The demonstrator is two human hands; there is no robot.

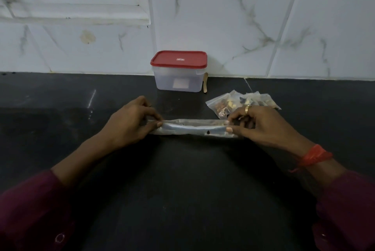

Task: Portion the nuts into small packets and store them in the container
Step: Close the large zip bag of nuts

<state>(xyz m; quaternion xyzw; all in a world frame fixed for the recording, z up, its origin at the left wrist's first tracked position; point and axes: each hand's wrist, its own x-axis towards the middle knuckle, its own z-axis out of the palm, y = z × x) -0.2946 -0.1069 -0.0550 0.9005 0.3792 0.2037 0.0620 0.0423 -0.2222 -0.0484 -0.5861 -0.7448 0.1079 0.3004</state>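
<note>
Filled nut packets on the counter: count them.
About 3 filled packets, overlapping in a pile right of the red-lidded container, behind the right hand; more may be hidden.

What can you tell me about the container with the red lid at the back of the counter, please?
The container is a rectangular tub of cloudy, translucent plastic with a pale label on its front. Its red lid is on, with a small label in the middle. It stands upright on the dark counter close to the tiled wall. A small wooden stick leans by its right side. Neither hand touches it.
</note>
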